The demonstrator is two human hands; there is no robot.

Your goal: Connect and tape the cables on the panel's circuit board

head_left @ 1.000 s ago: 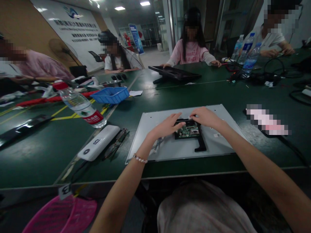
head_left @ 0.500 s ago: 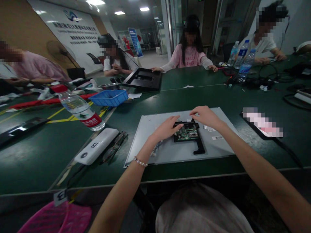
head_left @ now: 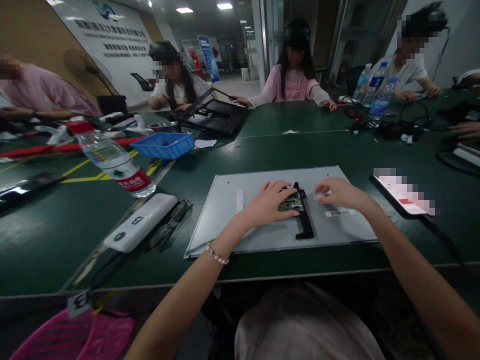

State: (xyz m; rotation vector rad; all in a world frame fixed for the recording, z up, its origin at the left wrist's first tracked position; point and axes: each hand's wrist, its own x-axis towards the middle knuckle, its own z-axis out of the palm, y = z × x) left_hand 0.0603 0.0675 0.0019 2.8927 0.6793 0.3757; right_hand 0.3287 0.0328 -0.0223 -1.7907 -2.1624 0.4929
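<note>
On the table lies a flat silvery panel (head_left: 221,215). A black frame (head_left: 306,227) with a green circuit board (head_left: 292,202) sits on it. My left hand (head_left: 268,202), wearing a beaded bracelet (head_left: 217,254), lies over the board with thumb and fingers spread, hiding its left part. To the right of the frame, my right hand (head_left: 341,192) hovers low over the panel with fingertips pinched together. Something small and pale shows at those fingertips; I cannot make out what it is. Close below that hand is a white barcode label (head_left: 337,213) on the panel.
To the left are a white power bank (head_left: 140,222), glasses (head_left: 170,225), a water bottle (head_left: 116,162) and a blue basket (head_left: 165,146). On the right lies a phone (head_left: 405,195) with a cable. Co-workers sit across; one person's hand touches a black casing (head_left: 217,117).
My right hand has moved right, from the frame's top edge to beside the frame. My left hand has slid right and now covers more of the board. Across the table, the black casing has shifted.
</note>
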